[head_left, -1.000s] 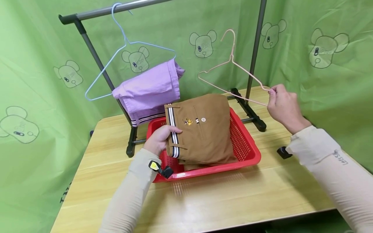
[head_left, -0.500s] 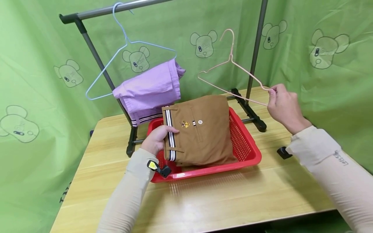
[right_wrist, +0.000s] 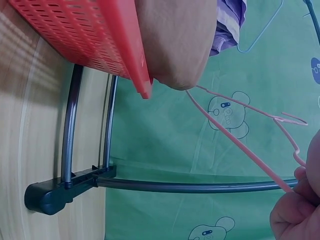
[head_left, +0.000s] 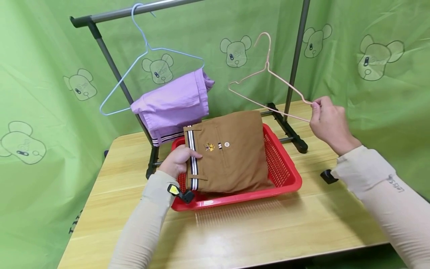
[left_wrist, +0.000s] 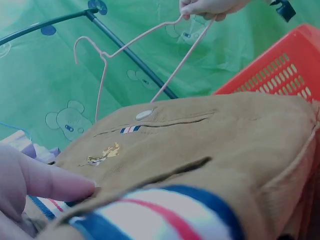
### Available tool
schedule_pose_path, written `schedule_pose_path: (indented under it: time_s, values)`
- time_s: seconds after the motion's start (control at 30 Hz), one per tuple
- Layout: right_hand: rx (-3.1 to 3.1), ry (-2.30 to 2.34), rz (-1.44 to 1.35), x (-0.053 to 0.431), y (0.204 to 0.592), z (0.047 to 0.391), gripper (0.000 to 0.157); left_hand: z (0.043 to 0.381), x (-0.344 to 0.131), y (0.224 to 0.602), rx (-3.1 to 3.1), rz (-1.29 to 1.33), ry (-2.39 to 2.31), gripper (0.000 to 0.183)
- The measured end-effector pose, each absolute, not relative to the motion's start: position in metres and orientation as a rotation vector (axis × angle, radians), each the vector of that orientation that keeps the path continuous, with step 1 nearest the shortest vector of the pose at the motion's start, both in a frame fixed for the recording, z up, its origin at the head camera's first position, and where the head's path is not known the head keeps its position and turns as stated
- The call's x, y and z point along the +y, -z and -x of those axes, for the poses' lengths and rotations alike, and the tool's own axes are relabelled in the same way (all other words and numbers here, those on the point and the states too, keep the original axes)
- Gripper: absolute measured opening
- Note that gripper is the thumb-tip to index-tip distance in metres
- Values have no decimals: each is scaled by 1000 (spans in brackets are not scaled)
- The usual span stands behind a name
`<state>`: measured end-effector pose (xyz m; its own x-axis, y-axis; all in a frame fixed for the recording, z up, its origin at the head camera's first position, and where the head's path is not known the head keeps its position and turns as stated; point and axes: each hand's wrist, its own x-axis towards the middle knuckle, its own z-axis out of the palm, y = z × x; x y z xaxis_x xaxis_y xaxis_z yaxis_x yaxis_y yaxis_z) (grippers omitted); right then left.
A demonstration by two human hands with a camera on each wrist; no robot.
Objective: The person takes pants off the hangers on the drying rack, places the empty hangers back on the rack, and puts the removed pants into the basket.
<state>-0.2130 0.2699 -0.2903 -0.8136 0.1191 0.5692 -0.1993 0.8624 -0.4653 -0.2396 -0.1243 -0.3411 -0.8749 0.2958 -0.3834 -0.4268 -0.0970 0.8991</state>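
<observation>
Desk (head_left: 235, 235): pale yellow wood grain, with a glossy highlight toward the near edge.
Sleeves (head_left: 141, 220): light beige, reaching in from below, with dark lettering on the right one.
Left hand (head_left: 176, 160): grips the waistband of the brown trousers (head_left: 242, 157), thumb on top, other fingers mostly hidden beneath.
Brown trousers: lie folded in the red basket (head_left: 296, 181), striped waistband to the left; show yellow embroidery, a small striped tab and a white button at a pocket slit.
Red basket: stands on the desk, with perforated walls.
Right hand (head_left: 330, 121): pinches one lower corner of the pink hanger (head_left: 267, 66), fingers narrow on the wire.
Pink hanger: held up above the basket's far right side, hook at the top.
Purple garment (head_left: 173, 95): hangs folded over the blue hanger (head_left: 146, 48), striped band near the basket's back left corner.
Blue hanger: hooked over the top rail of the rack (head_left: 112, 65).
Rack: dark posts and black feet, set on the desk.
Curtain (head_left: 218, 89): green, printed with bear heads.
</observation>
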Motion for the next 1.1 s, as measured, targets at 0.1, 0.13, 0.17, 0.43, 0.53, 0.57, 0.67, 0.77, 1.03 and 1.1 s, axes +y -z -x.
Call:
schedule_pose_path:
  time_s: [0.1,0.13,0.17,0.43,0.53,0.57,0.67,0.77,1.03,1.1]
  values:
    - [-2432,-700,-54,270,290,212,30,241,-127,343,1725,139,-2005,31]
    - [-2433,-700,-54,270,289,212,30,242,-128,344,1729,133,-2000,32]
    - [-2433,-700,-54,270,289,212,30,242,-128,345,1734,128,-1993,32]
    - [-2448,-702,-45,272,285,211,30,243,-132,349,1814,91,-1930,29]
    - [-2433,-703,-46,272,284,211,30,243,-132,350,1861,87,-1902,27]
    - [-2427,-705,-47,273,283,211,30,244,-132,350,1881,91,-1890,27]
    - [-2414,-707,-54,273,282,211,30,244,-132,351,1953,99,-1846,26]
    - [-2411,-706,-55,273,281,212,29,246,-132,353,2013,112,-1799,25]
    - [-2406,-702,-65,272,274,212,30,247,-132,356,2169,117,-1687,27]
    - [-2397,-694,-71,272,272,212,30,246,-131,356,2191,106,-1669,26]
